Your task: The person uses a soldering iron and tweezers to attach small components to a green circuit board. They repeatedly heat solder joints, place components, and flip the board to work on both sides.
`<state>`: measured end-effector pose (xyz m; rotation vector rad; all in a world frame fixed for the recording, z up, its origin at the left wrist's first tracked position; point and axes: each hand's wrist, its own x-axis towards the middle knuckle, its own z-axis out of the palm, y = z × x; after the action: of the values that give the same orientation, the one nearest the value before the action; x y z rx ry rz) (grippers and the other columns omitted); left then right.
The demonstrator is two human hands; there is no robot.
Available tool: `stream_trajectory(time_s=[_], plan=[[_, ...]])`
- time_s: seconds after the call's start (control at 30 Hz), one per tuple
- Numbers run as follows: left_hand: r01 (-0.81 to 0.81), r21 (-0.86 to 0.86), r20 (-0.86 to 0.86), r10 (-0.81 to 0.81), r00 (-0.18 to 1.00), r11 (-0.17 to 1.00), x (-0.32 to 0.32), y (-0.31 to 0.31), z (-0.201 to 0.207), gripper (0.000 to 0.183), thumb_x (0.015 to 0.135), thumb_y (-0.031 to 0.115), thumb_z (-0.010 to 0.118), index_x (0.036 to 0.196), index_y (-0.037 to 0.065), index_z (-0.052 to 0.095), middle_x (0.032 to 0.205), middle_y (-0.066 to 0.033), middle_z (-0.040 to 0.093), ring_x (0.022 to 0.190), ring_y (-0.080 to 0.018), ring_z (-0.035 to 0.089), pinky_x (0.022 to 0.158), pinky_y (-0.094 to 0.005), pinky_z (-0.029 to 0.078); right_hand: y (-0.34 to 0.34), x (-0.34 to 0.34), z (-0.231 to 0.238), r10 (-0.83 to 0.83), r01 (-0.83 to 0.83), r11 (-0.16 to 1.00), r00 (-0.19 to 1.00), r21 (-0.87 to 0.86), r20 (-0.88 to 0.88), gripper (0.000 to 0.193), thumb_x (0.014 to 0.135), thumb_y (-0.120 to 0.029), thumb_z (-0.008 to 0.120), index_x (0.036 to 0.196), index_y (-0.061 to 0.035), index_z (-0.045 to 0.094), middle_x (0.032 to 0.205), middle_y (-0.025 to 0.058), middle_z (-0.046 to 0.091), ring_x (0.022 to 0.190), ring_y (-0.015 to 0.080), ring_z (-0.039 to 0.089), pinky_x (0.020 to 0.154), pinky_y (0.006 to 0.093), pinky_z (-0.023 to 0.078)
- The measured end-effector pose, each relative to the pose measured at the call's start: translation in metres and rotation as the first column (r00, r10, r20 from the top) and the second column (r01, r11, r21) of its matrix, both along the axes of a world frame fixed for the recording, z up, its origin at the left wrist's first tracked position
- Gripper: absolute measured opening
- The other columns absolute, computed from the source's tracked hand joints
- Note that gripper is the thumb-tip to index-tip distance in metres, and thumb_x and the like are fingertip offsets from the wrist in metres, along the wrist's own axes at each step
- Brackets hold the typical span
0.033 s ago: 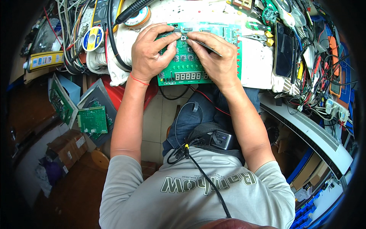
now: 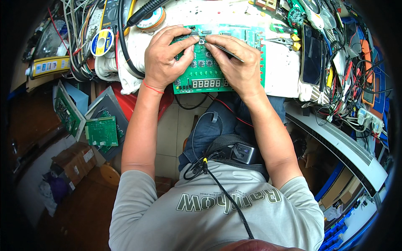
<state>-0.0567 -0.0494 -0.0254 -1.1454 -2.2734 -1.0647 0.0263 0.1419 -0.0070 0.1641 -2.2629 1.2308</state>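
A green circuit board [image 2: 247,79] lies at the front of the white-covered table, with push buttons, a row of small lamps and a digit display [image 2: 206,83] on its near part. My left hand [image 2: 167,54] rests over the board's upper left, thumb and forefinger bent close together; what lies between them, if anything, is hidden. In a pinch, my right hand [image 2: 238,62] holds thin dark tweezers [image 2: 234,56], whose back end sticks out over the hand. Between both hands' fingertips sits a small square push button [image 2: 202,42].
Wire spools [image 2: 101,42], a multimeter [image 2: 110,14] and tangled cables lie to the left. Pliers [image 2: 284,41], a green-handled tool [image 2: 281,28], a black phone [image 2: 312,54] and many leads crowd the right. More circuit boards [image 2: 101,130] lean below the table at left.
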Motion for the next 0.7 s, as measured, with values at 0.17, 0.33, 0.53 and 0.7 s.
stream_trajectory(time_s=[0.17, 0.33, 0.53, 0.7], plan=[[-0.001, -0.007, -0.017, 0.001, 1.000, 1.000, 0.0001, 0.0013, 0.0004, 0.022, 0.078, 0.009, 0.075, 0.099, 0.012, 0.082, 0.108, -0.0069, 0.074, 0.104, -0.0283, 0.070, 0.092, -0.0396, 0.056, -0.0004, -0.0036, -0.0034, -0.003, 0.006, 1.000, 0.994, 0.028, -0.108, 0.023, 0.082, 0.001, 0.082, 0.103, -0.0056, 0.076, 0.096, 0.0123, 0.078, 0.085, 0.0288, 0.077, 0.072, 0.0342, 0.061], [0.007, -0.016, -0.044, -0.007, 0.999, 1.000, -0.0002, 0.0017, 0.0008, 0.023, 0.077, 0.009, 0.075, 0.099, 0.012, 0.082, 0.107, -0.0077, 0.074, 0.102, -0.0293, 0.070, 0.091, -0.0400, 0.056, 0.0002, -0.0036, -0.0043, -0.004, 0.008, 0.999, 0.993, 0.040, -0.116, 0.022, 0.083, 0.000, 0.083, 0.103, -0.0057, 0.076, 0.096, 0.0124, 0.078, 0.085, 0.0289, 0.077, 0.072, 0.0344, 0.061], [0.009, -0.004, -0.064, -0.009, 0.998, 1.000, -0.0002, 0.0026, 0.0006, 0.024, 0.076, 0.008, 0.076, 0.099, 0.012, 0.082, 0.106, -0.0078, 0.074, 0.102, -0.0296, 0.070, 0.090, -0.0400, 0.057, 0.0002, -0.0033, -0.0037, 0.004, 0.000, 0.999, 0.993, 0.035, -0.118, 0.023, 0.083, 0.000, 0.082, 0.104, -0.0055, 0.076, 0.096, 0.0127, 0.078, 0.085, 0.0288, 0.077, 0.072, 0.0343, 0.061], [-0.001, 0.003, -0.063, 0.001, 0.998, 1.000, 0.0008, 0.0032, 0.0007, 0.024, 0.075, 0.007, 0.076, 0.098, 0.013, 0.082, 0.105, -0.0076, 0.074, 0.101, -0.0292, 0.070, 0.089, -0.0397, 0.057, 0.0004, -0.0007, -0.0030, -0.003, 0.001, 1.000, 0.996, -0.016, -0.091, 0.023, 0.083, 0.002, 0.082, 0.105, -0.0048, 0.077, 0.096, 0.0132, 0.078, 0.085, 0.0280, 0.077, 0.072, 0.0338, 0.061]])
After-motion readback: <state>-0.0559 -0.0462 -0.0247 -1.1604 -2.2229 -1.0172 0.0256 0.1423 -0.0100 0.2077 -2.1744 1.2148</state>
